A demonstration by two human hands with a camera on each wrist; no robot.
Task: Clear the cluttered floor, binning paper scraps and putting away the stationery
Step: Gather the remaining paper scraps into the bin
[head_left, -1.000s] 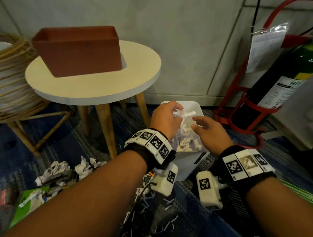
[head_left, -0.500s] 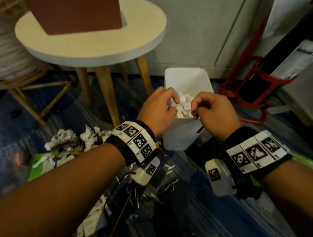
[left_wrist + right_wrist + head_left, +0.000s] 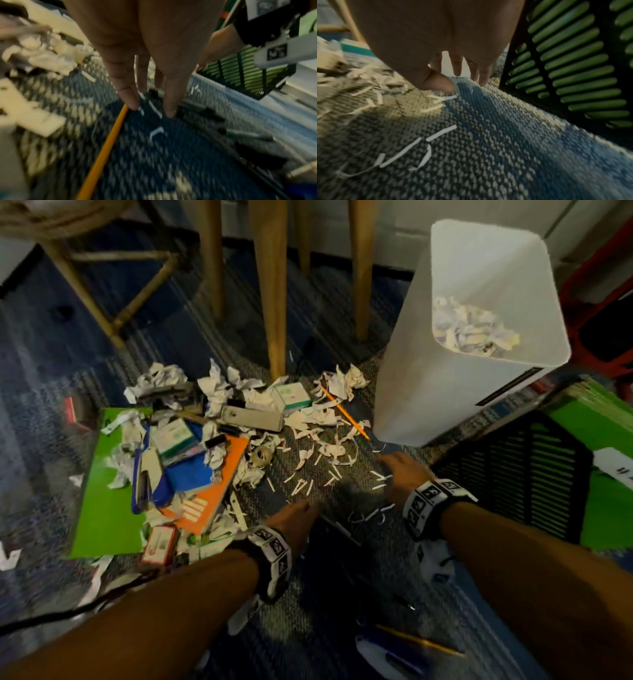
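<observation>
While both hands, the left hand (image 3: 294,517) and right hand (image 3: 404,474), are lowered empty with fingers extended, the paper strips (image 3: 310,470) between them are judged next for gathering.

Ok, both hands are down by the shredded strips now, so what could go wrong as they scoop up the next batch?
1. The paper strips are thin and scattered on textured carpet; some may be left behind.
2. The left hand fingers sit between a yellow pencil and dark pens; stationery could get swept up and binned.
3. The white bin stands close to the right hand; a careless lift might knock it.
</observation>
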